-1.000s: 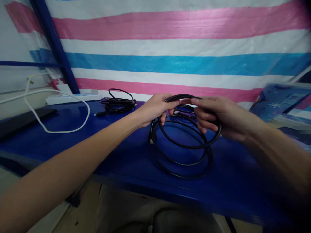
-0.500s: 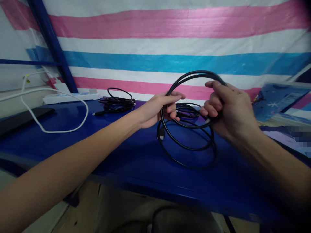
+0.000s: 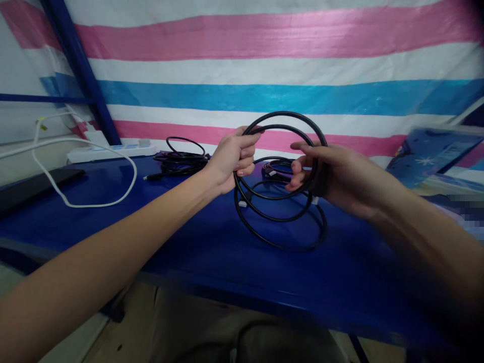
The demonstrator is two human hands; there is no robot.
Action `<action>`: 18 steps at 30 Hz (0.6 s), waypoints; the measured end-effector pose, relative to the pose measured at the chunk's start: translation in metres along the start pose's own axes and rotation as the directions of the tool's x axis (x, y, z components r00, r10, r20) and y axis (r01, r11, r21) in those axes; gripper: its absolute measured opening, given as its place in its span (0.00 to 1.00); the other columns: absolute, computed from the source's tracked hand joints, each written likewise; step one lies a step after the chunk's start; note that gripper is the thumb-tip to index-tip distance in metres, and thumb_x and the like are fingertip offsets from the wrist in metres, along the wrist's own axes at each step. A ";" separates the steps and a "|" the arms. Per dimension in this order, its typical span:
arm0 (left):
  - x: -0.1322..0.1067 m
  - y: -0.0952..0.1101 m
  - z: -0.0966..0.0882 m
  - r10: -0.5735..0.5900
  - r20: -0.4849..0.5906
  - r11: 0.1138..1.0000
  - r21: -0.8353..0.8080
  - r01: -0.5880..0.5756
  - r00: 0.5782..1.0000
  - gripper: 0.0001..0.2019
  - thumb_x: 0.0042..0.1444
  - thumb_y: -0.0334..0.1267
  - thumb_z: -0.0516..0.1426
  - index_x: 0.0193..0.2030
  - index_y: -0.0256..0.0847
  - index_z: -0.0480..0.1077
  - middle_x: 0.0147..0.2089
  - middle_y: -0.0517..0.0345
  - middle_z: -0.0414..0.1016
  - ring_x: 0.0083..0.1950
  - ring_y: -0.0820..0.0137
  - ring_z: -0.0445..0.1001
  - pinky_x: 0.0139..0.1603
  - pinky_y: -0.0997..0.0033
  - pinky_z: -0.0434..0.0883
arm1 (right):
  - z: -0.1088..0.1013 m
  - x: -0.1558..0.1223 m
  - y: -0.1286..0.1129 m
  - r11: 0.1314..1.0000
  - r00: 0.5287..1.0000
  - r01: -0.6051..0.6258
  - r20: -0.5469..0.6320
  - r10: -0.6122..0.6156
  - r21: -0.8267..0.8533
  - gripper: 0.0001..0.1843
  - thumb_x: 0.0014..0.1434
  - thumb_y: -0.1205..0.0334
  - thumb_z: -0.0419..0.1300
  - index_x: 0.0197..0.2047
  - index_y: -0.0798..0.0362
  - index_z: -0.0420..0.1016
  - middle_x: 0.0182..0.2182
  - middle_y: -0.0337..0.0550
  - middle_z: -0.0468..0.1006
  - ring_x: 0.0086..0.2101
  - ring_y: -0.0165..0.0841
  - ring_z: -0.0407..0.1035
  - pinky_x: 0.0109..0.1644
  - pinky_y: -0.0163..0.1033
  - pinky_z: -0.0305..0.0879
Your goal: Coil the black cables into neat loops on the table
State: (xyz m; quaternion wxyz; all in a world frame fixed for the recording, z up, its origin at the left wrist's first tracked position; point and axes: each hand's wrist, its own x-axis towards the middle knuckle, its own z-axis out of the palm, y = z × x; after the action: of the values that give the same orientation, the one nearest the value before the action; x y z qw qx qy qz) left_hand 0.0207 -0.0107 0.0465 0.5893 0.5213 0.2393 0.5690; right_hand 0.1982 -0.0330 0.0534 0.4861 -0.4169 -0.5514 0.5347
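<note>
A black cable (image 3: 280,114) hangs in several loose loops between my hands, above the blue table. My left hand (image 3: 232,159) is closed around the left side of the loops, thumb over the cable. On the right side, my right hand (image 3: 340,169) holds the loops with its fingers curled loosely and its thumb stretched leftward. Low in the loops a plug with a pale metal end (image 3: 244,201) shows below my left hand. A small light piece (image 3: 315,200) shows under my right hand; its kind is unclear. The lowest loop reaches down near the tabletop.
A coiled black cable (image 3: 181,164) lies to the left, another dark coil (image 3: 278,164) behind the loops. A white power strip (image 3: 113,151), white cord (image 3: 132,184) and flat black object (image 3: 45,184) are at the left. A blue printed package (image 3: 423,156) stands right, against striped sheeting (image 3: 264,96).
Both hands have shifted a little left with the cable. Its upper loops have spread apart, and my left hand's fingers have closed more tightly around them.
</note>
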 end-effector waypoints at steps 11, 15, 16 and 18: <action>-0.001 0.016 -0.002 0.006 0.006 1.000 0.024 -0.006 1.000 0.17 0.67 0.46 0.49 0.33 0.37 0.69 0.14 0.74 0.38 0.12 0.83 0.38 0.13 0.80 0.42 | 0.004 -0.002 0.003 0.971 0.975 0.218 0.025 -0.221 0.094 0.13 0.63 0.50 0.57 0.47 0.47 0.68 0.35 0.40 0.79 0.32 0.33 0.75 0.38 0.40 0.72; 0.000 0.007 0.000 0.030 0.041 0.998 0.058 -0.033 0.999 0.15 0.65 0.41 0.52 0.30 0.35 0.69 0.13 0.74 0.40 0.11 0.85 0.40 0.13 0.81 0.43 | 0.001 -0.009 -0.010 0.964 0.964 0.265 -0.013 -0.265 0.030 0.12 0.67 0.51 0.50 0.48 0.46 0.68 0.29 0.37 0.75 0.20 0.28 0.68 0.26 0.36 0.66; 0.000 0.006 0.000 0.034 0.045 0.998 0.059 -0.037 0.998 0.15 0.64 0.40 0.53 0.28 0.35 0.67 0.13 0.74 0.41 0.11 0.85 0.40 0.13 0.82 0.43 | 0.001 -0.010 -0.010 0.970 0.970 0.242 0.015 -0.242 -0.001 0.14 0.68 0.50 0.49 0.48 0.47 0.69 0.26 0.36 0.73 0.18 0.27 0.66 0.24 0.36 0.65; 0.000 0.003 0.000 0.039 0.041 0.998 0.057 -0.041 0.998 0.15 0.64 0.39 0.53 0.26 0.36 0.64 0.13 0.74 0.41 0.11 0.85 0.41 0.13 0.82 0.44 | 0.003 -0.010 -0.007 0.983 0.979 0.178 0.105 -0.172 -0.049 0.17 0.67 0.47 0.48 0.45 0.49 0.71 0.19 0.33 0.67 0.14 0.26 0.59 0.20 0.35 0.60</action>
State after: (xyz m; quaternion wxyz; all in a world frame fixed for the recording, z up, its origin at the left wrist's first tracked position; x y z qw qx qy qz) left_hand 0.0195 -0.0113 0.0491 0.5671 0.5539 0.2334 0.5631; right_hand 0.1973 -0.0444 0.0596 0.4907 -0.3531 -0.6250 0.4939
